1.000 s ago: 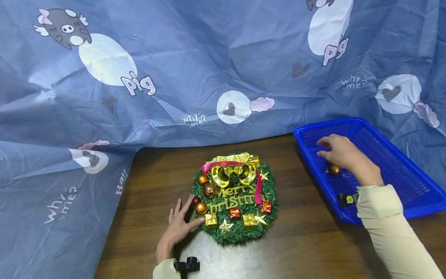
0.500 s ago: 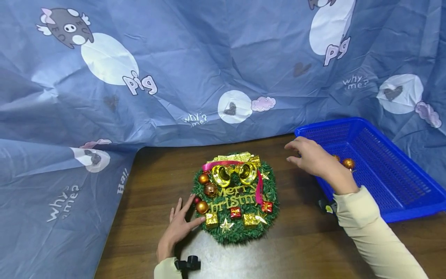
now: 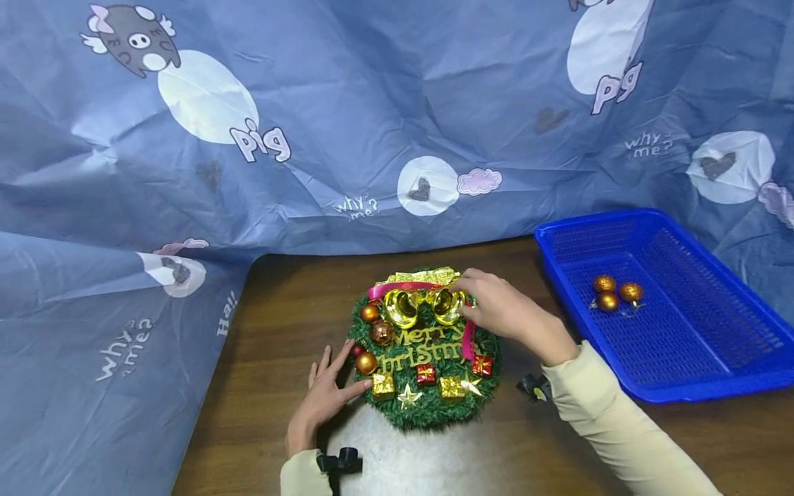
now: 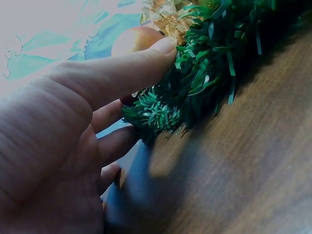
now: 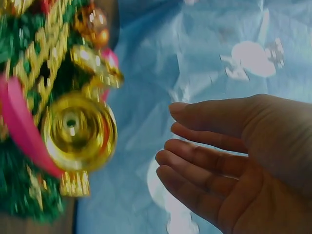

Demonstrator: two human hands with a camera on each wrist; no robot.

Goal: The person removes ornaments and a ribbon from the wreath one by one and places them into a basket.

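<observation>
We work at a dark wooden table (image 3: 291, 303). A green wreath (image 3: 424, 406) lies flat on it near the middle, and a blue mesh basket (image 3: 695, 393) sits well apart on the right. A blue printed cloth (image 3: 124, 358) drapes over the table's far and left edges.

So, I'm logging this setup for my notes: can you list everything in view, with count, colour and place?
Round green tinsel Christmas wreath: one, on the table centre.
Shiny gold bells: two, at the wreath's top.
Blue plastic mesh basket: one, on the right.
Orange-gold bauble balls: three, inside the basket.
Dark brown wooden table: one, underneath.
Blue printed cloth: one, behind and left.
Left hand: touching the wreath's left edge.
Right hand: open, at the bells.
</observation>
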